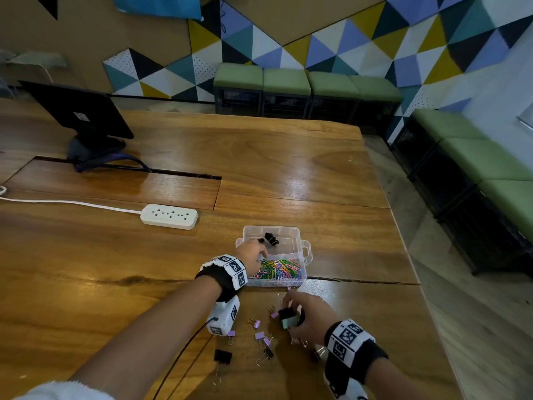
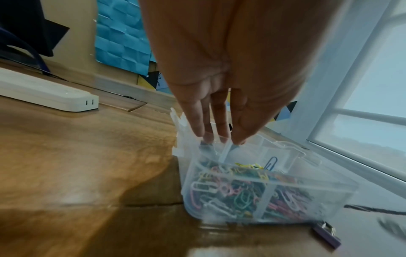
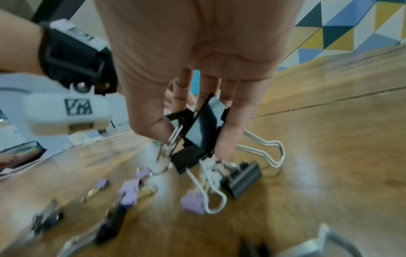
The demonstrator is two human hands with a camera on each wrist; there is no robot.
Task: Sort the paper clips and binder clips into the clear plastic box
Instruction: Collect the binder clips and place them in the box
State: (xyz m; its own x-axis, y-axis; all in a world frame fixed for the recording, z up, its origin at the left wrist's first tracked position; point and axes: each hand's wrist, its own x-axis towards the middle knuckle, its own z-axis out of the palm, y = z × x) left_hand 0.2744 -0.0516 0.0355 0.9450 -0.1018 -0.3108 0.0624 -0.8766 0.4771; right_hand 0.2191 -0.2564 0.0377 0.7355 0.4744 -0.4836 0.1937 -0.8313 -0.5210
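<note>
The clear plastic box [image 1: 271, 227] [image 2: 307, 200] stands on the wooden table, its near compartments full of coloured paper clips [image 1: 278, 269] [image 2: 230, 189]. Black binder clips [image 1: 271, 239] lie in its far compartment. My left hand [image 1: 261, 249] [image 2: 219, 139] reaches over the box with straight fingers pointing down at the inner divider; I see nothing held between them. Just in front of the box, my right hand [image 1: 291, 310] [image 3: 193, 144] grips a bunch of binder clips [image 1: 288, 320] [image 3: 197, 132], black and one teal, between thumb and fingers.
Several small purple binder clips [image 1: 259, 335] [image 3: 129, 191] and black ones [image 1: 222, 356] [image 3: 243, 177] lie loose on the table near my right hand. A white power strip [image 1: 169, 216] lies left of the box and a monitor [image 1: 80, 111] stands far left. The table edge [image 1: 403, 241] runs along the right.
</note>
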